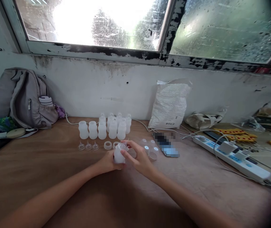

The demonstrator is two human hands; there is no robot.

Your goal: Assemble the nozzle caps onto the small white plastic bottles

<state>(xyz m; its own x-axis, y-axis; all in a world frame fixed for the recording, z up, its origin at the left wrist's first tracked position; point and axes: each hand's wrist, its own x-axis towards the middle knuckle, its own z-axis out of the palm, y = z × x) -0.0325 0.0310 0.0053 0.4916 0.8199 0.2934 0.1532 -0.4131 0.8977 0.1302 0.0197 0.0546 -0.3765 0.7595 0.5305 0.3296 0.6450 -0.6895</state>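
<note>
My left hand (110,163) is wrapped round a translucent white baby bottle (119,155), held slightly tilted above the table. At the bottle's mouth are the fingers of my right hand (138,156), closed on a small clear part at the rim whose kind I cannot make out. Behind stand several white bottles (83,130), some of them topped with nipples (112,114). In front of these lie three clear nipples (88,146) and two white collar rings (107,145), one partly covered by the held bottle. Clear round caps (152,155) lie beyond my right hand.
A phone (166,145) lies right of the caps. Farther right runs a white power strip (232,158) with plugs and loose cables. A white plastic mailer (169,104) leans on the wall. A grey backpack (21,98) sits at the back left of the wooden table (42,164).
</note>
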